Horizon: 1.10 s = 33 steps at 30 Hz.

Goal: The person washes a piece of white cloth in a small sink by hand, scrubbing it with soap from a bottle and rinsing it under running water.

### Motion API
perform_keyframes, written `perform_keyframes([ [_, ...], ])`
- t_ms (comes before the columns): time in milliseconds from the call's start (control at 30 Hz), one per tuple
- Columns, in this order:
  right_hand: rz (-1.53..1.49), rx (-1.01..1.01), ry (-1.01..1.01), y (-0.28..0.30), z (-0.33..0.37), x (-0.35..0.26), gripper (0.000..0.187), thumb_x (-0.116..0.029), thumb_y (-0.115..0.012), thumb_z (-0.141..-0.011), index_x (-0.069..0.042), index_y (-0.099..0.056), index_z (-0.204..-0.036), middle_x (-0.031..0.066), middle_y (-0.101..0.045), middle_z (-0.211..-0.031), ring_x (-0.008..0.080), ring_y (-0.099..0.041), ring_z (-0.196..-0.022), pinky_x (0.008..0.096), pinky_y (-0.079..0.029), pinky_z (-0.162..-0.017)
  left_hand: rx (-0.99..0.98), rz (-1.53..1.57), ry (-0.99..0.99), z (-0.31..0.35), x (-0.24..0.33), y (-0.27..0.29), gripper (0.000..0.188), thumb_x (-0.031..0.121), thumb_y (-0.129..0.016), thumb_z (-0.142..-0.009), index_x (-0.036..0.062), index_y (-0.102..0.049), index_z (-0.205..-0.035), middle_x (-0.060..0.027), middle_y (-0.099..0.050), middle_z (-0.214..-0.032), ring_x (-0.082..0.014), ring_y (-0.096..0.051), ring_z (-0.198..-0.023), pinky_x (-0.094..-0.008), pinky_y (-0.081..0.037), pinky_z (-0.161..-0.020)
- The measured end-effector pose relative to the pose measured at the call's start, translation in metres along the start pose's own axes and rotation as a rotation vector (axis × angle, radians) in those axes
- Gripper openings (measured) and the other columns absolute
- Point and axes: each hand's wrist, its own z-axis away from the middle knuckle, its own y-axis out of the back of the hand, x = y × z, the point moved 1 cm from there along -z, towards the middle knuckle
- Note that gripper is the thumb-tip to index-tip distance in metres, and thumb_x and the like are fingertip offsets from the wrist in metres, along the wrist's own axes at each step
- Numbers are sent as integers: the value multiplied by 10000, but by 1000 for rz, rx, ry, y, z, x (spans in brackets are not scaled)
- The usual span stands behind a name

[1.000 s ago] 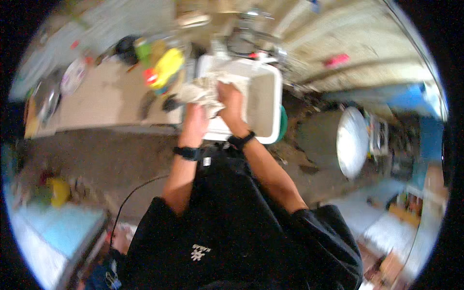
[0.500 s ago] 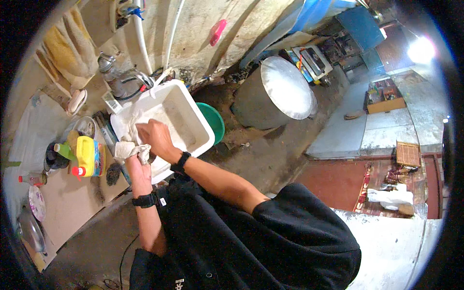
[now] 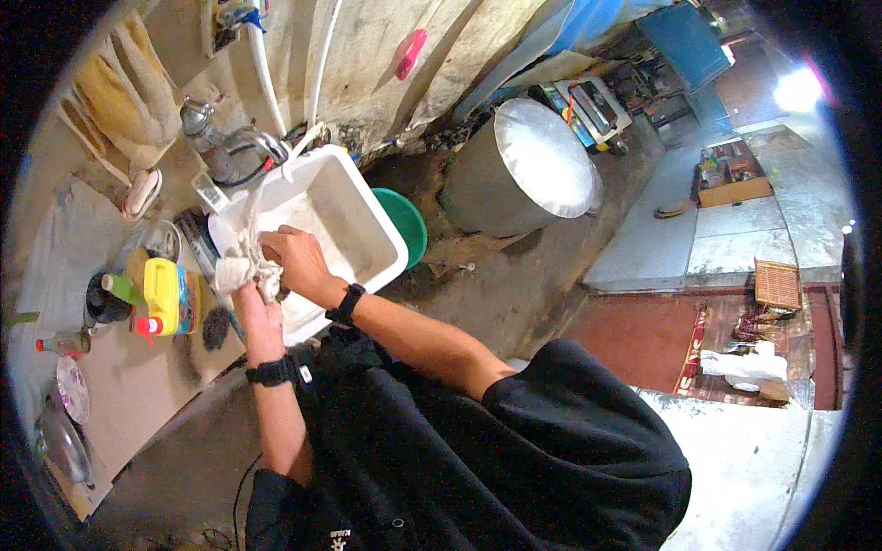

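Bunching a crumpled off-white cloth [image 3: 241,260], the left hand [image 3: 260,317] and right hand [image 3: 296,262] grip it over the white sink [image 3: 367,220].

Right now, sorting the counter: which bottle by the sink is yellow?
The big squarish jug nearest the left hand; the green bottle beside it is slimmer.

A whitish cloth [image 3: 241,262] is showing pale against the white sink [image 3: 363,216]. A yellow bottle [image 3: 165,296] with a red cap is standing out on the beige tabletop [image 3: 119,367], a green basin [image 3: 407,223] is peeking from behind the sink, and a grey metal drum [image 3: 528,170] is gleaming. Black wristbands and a black shirt [image 3: 478,459] are looking plain, and a woven red rug [image 3: 735,335] is lying patterned.
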Motion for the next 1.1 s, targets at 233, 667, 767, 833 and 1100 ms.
perform_keyframes([
  [233,-65,52,26,-22,-1,3,250,-9,-697,-723,-50,-727,-967,158,-637,-781,393,-640,-757,491,-496,-663,-27,90,23,-33,-17,45,295,92,-601,-1043,16,-639,-1326,-102,-719,-1205,-234,-724,-1031,-389,-634,-815],
  [667,-158,162,210,8,-1,-3,114,-12,-698,-719,-34,-634,-811,177,-588,-742,381,-592,-695,464,-452,-596,1,231,-88,-23,-13,-32,261,-17,-547,-1007,-12,-655,-1244,-100,-723,-1152,-190,-708,-968,-339,-598,-805],
  [767,-50,92,134,12,-28,16,153,53,-665,-705,-36,-619,-821,175,-569,-727,387,-606,-745,469,-457,-620,135,85,-6,-11,-3,-56,250,-20,-517,-1003,-5,-665,-1205,-90,-718,-1119,-165,-708,-904,-309,-593,-753],
  [833,-70,117,182,12,-12,-4,138,66,-650,-706,-32,-618,-799,175,-568,-724,397,-600,-714,480,-453,-597,83,159,-15,-31,4,-42,261,-32,-526,-996,-13,-645,-1227,-95,-707,-1118,-168,-700,-872,-319,-584,-722],
  [1100,-84,89,130,-3,-15,26,128,55,-671,-724,-2,-666,-838,202,-627,-787,429,-643,-745,520,-493,-645,26,251,-52,-48,-6,-44,268,-84,-497,-947,-57,-654,-1162,-135,-712,-1057,-201,-702,-865,-328,-564,-691],
])
